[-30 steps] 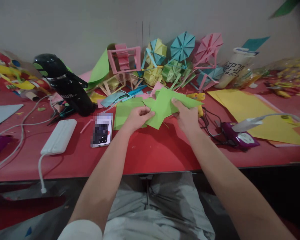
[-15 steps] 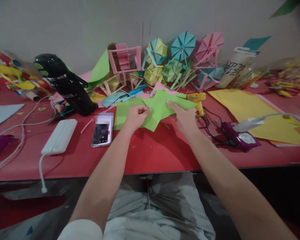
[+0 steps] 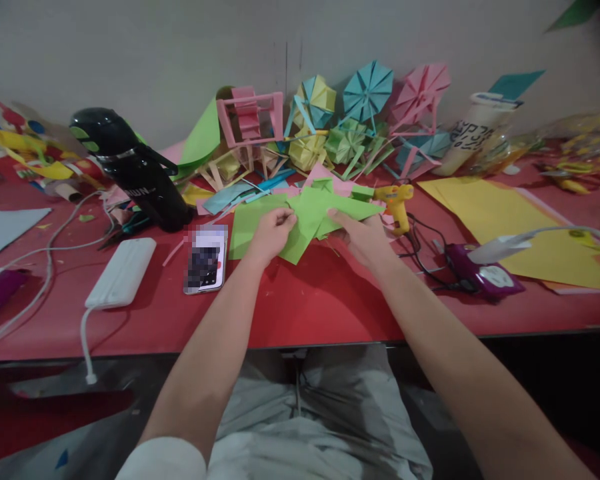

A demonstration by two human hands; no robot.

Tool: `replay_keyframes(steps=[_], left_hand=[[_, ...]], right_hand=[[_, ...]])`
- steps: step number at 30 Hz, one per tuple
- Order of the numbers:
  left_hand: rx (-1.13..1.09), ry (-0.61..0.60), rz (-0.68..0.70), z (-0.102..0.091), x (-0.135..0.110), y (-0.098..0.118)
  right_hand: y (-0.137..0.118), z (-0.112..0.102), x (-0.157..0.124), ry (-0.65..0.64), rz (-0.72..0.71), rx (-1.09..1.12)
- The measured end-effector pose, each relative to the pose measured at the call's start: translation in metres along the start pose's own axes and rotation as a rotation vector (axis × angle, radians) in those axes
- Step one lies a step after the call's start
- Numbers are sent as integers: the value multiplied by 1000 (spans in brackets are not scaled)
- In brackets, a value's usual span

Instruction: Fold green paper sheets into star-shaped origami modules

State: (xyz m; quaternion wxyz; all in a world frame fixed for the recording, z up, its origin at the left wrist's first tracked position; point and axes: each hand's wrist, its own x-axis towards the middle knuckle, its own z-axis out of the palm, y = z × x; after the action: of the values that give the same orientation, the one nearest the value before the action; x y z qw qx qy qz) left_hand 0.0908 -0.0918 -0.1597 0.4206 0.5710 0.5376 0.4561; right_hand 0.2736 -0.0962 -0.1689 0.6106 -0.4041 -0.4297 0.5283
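Observation:
A piece of bright green paper (image 3: pixel 310 215), with angled edges, is held between my two hands above the red table. My left hand (image 3: pixel 274 233) pinches its left side, fingers curled in. On its right part, my right hand (image 3: pixel 359 233) grips with the thumb on top and the fingers beneath. Another green sheet (image 3: pixel 245 227) lies flat behind and left of my left hand. Beyond the held paper, small folded green pieces (image 3: pixel 323 185) and pink paper show. A yellow glue gun (image 3: pixel 398 205) rests just past my right hand.
Left of my arms are a phone (image 3: pixel 206 260), a white power bank (image 3: pixel 122 273) and a black bottle (image 3: pixel 130 170). Folded paper wheels (image 3: pixel 367 91) stand along the wall. A purple power strip (image 3: pixel 485 272), cables and yellow sheets (image 3: pixel 540 233) lie to the right.
The green paper has turned and shifted slightly left in my hands. My right hand has moved a little left with it; my left hand stays nearly in place.

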Motion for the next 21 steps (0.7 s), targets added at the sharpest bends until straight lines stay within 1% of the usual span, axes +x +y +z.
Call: replay_keyframes(steps=[2, 4, 6, 8, 10, 11, 13, 16, 19, 21], left_hand=[[21, 3, -2, 0, 1, 0], [9, -43, -20, 0, 0, 2], [-34, -151, -72, -1, -4, 5], [-80, -293, -137, -3, -9, 8], [-122, -357, -148, -6, -11, 10], [-161, -349, -154, -7, -11, 10], [-264, -220, -223, -10, -9, 10], [-370, -126, -283, -14, -5, 8], [-404, -102, -303, -16, -4, 9], [-410, -129, -271, -17, -5, 11]], right_hand=[[0, -2, 1, -41, 28, -8], [0, -4, 2, -62, 41, -12], [0, -5, 2, -64, 36, -12], [1, -7, 4, -55, 24, -6], [3, -9, 6, -26, 12, -6], [5, -11, 7, -3, 5, -11], [7, -15, 9, 50, -13, -38], [9, -18, 12, 83, -24, -57], [9, -17, 11, 81, -29, -46], [8, -16, 11, 82, -28, -47]])
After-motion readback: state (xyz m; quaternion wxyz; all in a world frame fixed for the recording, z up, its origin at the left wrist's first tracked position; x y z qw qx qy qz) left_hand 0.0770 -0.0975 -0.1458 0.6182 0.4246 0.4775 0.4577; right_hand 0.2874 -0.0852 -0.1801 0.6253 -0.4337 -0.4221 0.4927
